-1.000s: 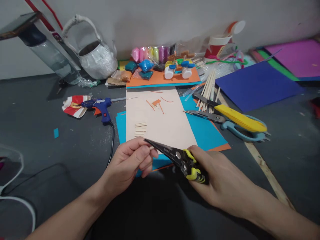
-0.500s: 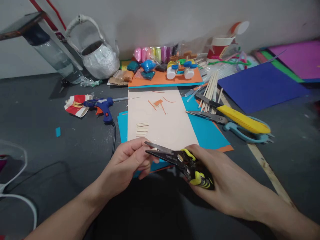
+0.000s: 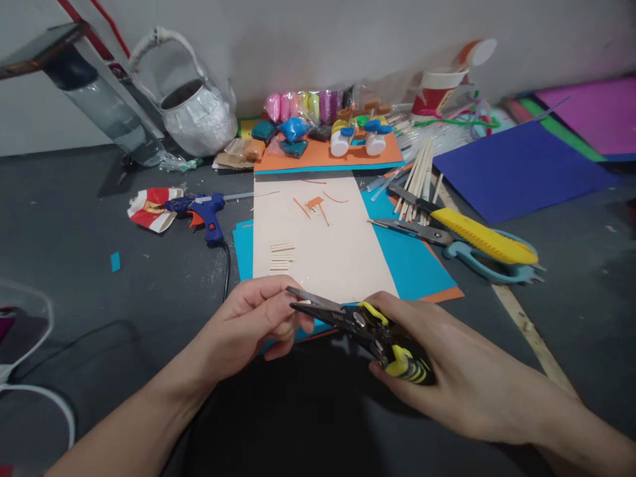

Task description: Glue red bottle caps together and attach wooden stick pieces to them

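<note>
My right hand (image 3: 437, 358) grips black cutting shears (image 3: 350, 319) with yellow-trimmed handles, their blades slightly apart and pointing left. Pinched in my left hand (image 3: 265, 311) is a thin wooden stick (image 3: 306, 303), of which only a short pale end shows between the blades; the fingers hide the rest. Just beyond my left hand, several short cut stick pieces (image 3: 282, 257) lie in a row on the pale sheet (image 3: 338, 252). Farther up that sheet are orange paper scraps (image 3: 314, 204).
A blue glue gun (image 3: 211, 215) rests at left, its cord running toward me. On the right lie a yellow utility knife (image 3: 477, 235), blue-handled scissors (image 3: 487, 262) and a bundle of wooden sticks (image 3: 417, 175). A silver basket (image 3: 199, 119) and bagged clay (image 3: 308, 109) stand behind.
The shears have shifted slightly lower, and their handles have moved a little to the right with my right hand. My left hand still pinches the stick in nearly the same place.
</note>
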The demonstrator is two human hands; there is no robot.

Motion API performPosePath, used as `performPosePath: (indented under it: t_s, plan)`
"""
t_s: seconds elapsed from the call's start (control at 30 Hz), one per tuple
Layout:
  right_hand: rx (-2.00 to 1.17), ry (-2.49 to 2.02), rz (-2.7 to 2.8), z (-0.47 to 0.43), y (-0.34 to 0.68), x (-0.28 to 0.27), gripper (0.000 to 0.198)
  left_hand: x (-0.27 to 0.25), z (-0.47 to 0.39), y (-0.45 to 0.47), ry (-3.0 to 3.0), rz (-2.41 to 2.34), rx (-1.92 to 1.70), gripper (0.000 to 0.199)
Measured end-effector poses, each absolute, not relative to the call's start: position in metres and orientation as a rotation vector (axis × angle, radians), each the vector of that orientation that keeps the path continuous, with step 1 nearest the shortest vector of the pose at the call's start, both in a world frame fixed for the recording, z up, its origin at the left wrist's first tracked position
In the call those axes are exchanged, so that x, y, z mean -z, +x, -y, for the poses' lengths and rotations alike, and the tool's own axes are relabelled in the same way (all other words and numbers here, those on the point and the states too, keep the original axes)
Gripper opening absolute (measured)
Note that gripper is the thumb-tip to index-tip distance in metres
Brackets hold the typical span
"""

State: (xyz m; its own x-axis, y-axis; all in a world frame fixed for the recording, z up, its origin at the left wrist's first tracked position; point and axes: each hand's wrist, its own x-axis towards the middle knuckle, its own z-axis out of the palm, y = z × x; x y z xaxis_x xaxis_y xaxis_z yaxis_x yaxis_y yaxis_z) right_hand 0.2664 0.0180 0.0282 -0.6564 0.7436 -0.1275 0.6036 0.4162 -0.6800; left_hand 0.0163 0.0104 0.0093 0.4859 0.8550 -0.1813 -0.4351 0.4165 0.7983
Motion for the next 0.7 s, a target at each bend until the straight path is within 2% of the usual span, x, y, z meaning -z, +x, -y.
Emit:
performPosePath:
  t_s: [0.3, 0.43, 0.7]
  plan:
    - [-0.771, -1.278, 2.551, -0.017, 0.266, -0.023, 0.011, -0.005, -0.011, 0.019, 0.771, -0.685, -0.899, 0.026]
    - [-0.754, -1.278, 2.5, -0.019, 0.263, -0.021, 0.009, -0.008, -0.01, 0.021, 0.762, -0.715, -0.929, 0.027]
    - [-0.801, -1.349, 2.466, -0.02, 0.264, -0.021, 0.016, -0.011, -0.009, 0.027, 0.769, -0.751, -1.139, 0.01]
